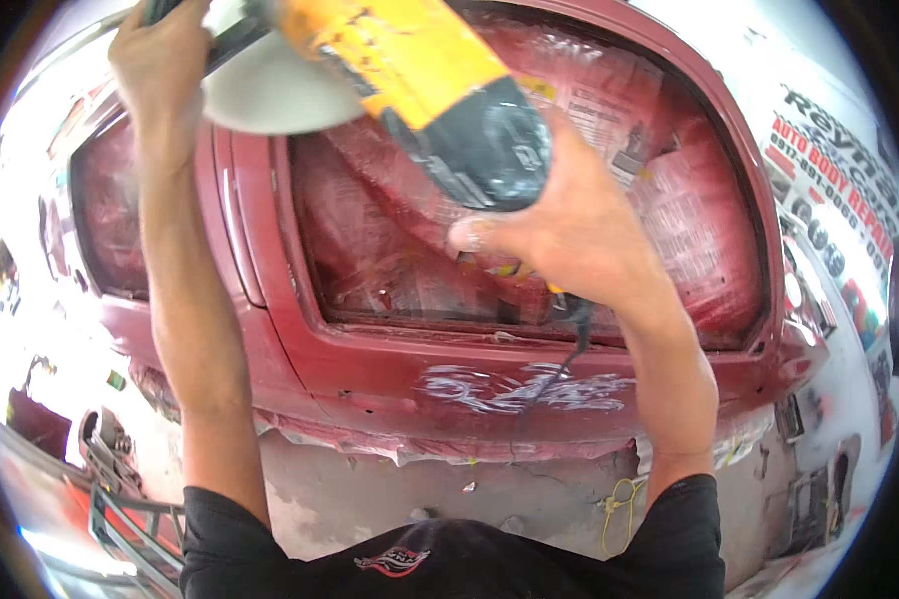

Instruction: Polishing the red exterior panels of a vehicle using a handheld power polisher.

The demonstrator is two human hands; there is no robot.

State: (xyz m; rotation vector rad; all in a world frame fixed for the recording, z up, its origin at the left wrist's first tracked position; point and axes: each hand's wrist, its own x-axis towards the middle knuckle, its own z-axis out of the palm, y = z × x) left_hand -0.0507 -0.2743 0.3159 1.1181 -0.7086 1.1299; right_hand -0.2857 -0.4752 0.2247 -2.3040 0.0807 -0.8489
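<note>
Both my hands hold a yellow and black power polisher [400, 50], raised at the top of the view in front of a dark red car body [370, 369]. My left hand [165, 65] is closed round its dark side handle, close to the upper edge. The rear end of the tool rests in my right hand [574, 225], with the thumb below it and the other fingers mostly hidden behind. A round whitish pad [285, 90] sits at the tool's front. White smears [529, 387] mark the red panel under the window opening. A dark power cord [572, 349] hangs below my right hand.
Newspaper [694, 215] dusted with red paint covers the window openings. Ragged masking [370, 444] hangs along the car's lower edge. A yellow cord [621, 509] lies on the floor. A metal frame [135, 529] stands lower left. A printed banner [819, 170] hangs at right.
</note>
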